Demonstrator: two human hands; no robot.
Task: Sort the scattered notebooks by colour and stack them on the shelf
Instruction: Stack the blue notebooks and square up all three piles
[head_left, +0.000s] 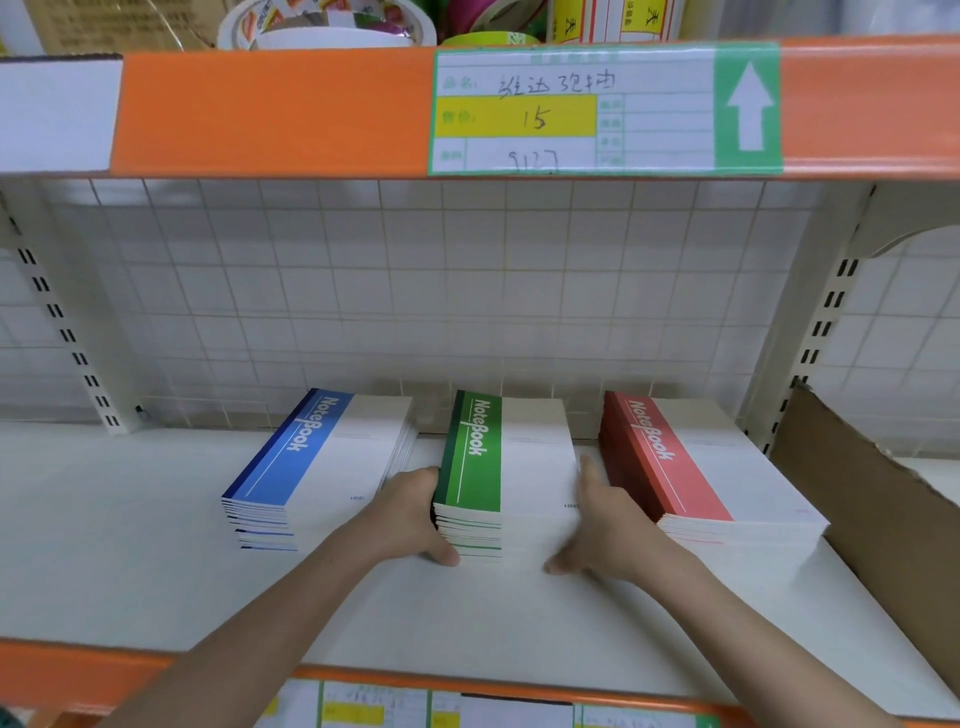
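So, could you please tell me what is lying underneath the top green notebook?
Under the top green notebook lies a stack of more notebooks, their edges showing at the front. Their covers are hidden, and the left hand covers the stack's left side.

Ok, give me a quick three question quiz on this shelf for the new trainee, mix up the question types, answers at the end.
1. True or false: the left hand and right hand are on either side of the green stack.
2. Which stack lies nearest the cardboard? A) blue stack B) green stack C) red stack
3. Fill in: on the price label of the upper shelf, the yellow field reads ___.

Key: 1 true; 2 C; 3 15.
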